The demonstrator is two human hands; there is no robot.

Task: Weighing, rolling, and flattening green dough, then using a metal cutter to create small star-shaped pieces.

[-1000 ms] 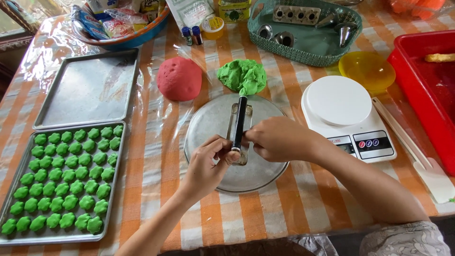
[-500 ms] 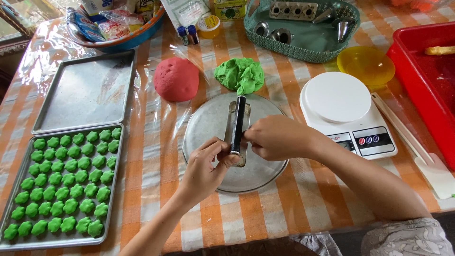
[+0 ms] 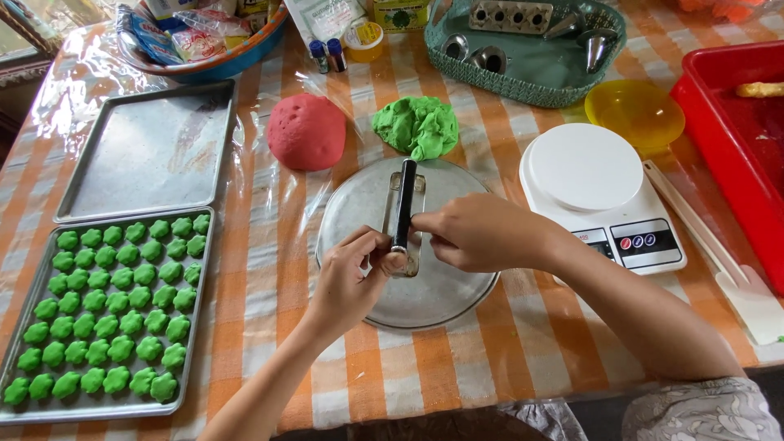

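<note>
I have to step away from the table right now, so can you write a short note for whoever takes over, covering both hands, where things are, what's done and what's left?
Left hand: grip on the near end of the black-handled tool, over the round metal plate.
Right hand: fingers pinching the tool's near end from the other side.
Things: green dough lump and red dough ball sit beyond the plate; white kitchen scale to the right.
Done: the near tray is nearly full of rows of shaped green dough pieces.
Left: the far tray holds nothing; the green lump remains, and the red ball looks uncut.
</note>
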